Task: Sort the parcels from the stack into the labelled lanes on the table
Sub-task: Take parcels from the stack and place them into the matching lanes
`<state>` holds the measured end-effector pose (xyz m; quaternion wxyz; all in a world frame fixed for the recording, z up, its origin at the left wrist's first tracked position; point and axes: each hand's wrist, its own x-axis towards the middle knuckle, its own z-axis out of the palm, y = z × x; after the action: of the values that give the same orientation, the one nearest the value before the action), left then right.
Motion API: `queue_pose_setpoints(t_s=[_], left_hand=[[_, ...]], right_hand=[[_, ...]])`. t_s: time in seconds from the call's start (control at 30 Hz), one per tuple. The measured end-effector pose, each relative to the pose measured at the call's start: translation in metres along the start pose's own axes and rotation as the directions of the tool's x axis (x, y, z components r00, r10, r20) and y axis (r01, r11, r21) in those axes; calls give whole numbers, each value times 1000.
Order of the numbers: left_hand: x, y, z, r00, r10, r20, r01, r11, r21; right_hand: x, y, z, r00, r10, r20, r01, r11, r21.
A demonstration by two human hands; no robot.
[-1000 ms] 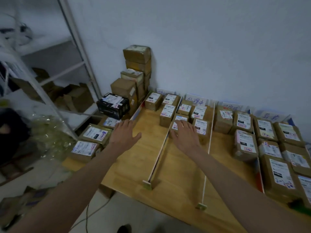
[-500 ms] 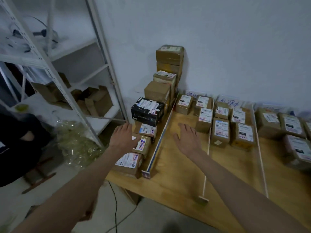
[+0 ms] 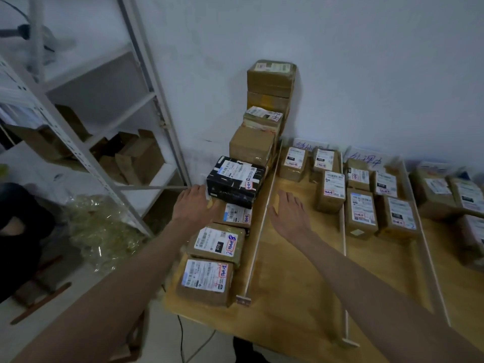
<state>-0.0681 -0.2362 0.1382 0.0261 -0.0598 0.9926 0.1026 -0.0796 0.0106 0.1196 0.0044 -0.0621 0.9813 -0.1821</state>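
As we reach toward the stack [image 3: 264,121] at the desk's [image 3: 285,297] far left, our left hand [image 3: 192,205] is nearer: fingers straight, holding nothing, its tips at the left end of the black box [image 3: 234,180]. That box lies just ahead and right of it, long axis running left to right, resting on brown parcels. Our right hand [image 3: 288,214], also flat and empty, hovers over the first lane beyond the divider [image 3: 259,229], so we judge that a two-handed lift would need it to cross leftward.
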Motion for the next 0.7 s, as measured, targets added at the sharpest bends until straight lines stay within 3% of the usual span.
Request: queue_pose_setpoints(t_s=[0.23, 0.4, 0.57, 0.7], left_hand=[[94, -10, 1, 999, 36, 19, -37, 996, 76], [155, -14, 24, 996, 3, 86, -8, 999, 54], [178, -13, 51, 987, -43, 153, 52, 997, -53], [176, -12, 68, 977, -132, 165, 170, 956, -240]], right_hand=[[83, -12, 29, 999, 32, -3, -31, 997, 70], [130, -8, 59, 984, 138, 109, -155, 975, 160], [148, -1, 84, 943, 211, 259, -315, 818, 480], [148, -4, 94, 929, 218, 300, -361, 718, 596]])
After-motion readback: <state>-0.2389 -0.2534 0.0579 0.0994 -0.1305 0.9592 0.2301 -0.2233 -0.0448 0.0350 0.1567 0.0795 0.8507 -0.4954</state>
